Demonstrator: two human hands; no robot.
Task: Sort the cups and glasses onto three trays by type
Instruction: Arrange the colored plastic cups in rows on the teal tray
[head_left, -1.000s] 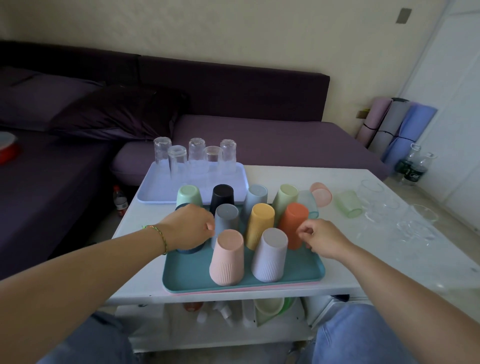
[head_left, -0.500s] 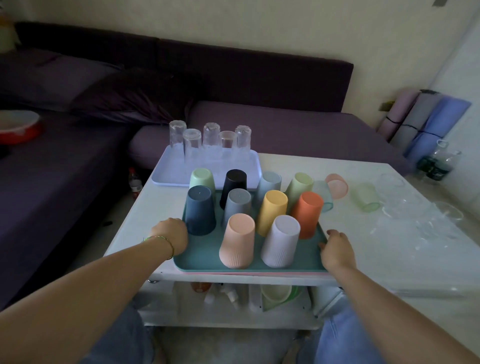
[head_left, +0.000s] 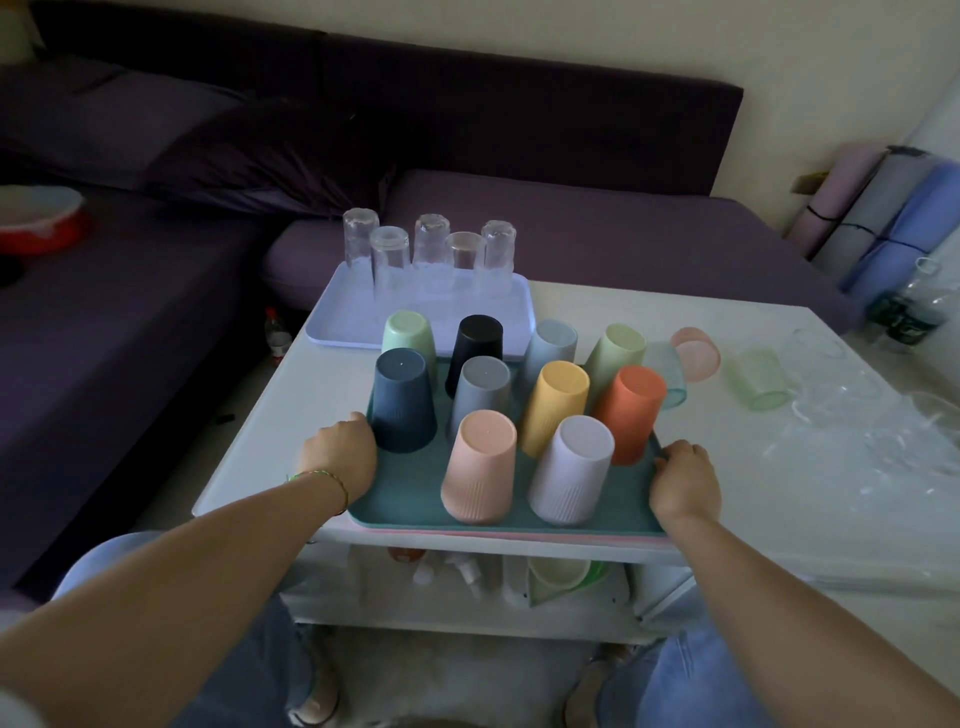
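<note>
A teal tray (head_left: 405, 499) near the table's front edge carries several upside-down plastic cups in mixed colours, among them a dark blue cup (head_left: 404, 400) and a peach cup (head_left: 480, 467). A pink tray (head_left: 519, 537) shows under its front rim. My left hand (head_left: 337, 457) grips the teal tray's left edge and my right hand (head_left: 685, 480) grips its right edge. Behind it a lavender tray (head_left: 332, 327) holds several upside-down clear glasses (head_left: 431, 254). Tinted small glasses, pink (head_left: 696, 351) and green (head_left: 758, 379), lie on the table to the right, with clear glass pieces (head_left: 883, 415) beyond them.
The white table (head_left: 270, 441) has a lower shelf with bottles and a pale bowl (head_left: 558, 571). A purple sofa (head_left: 571, 234) runs behind and to the left, with a red bowl (head_left: 41, 223) on it. Rolled mats (head_left: 883, 208) and bottles stand at the far right.
Both hands left the cups and dropped to the teal tray's side edges, where they now grip it. The dark blue cup stands uncovered. The camera has moved closer and lower.
</note>
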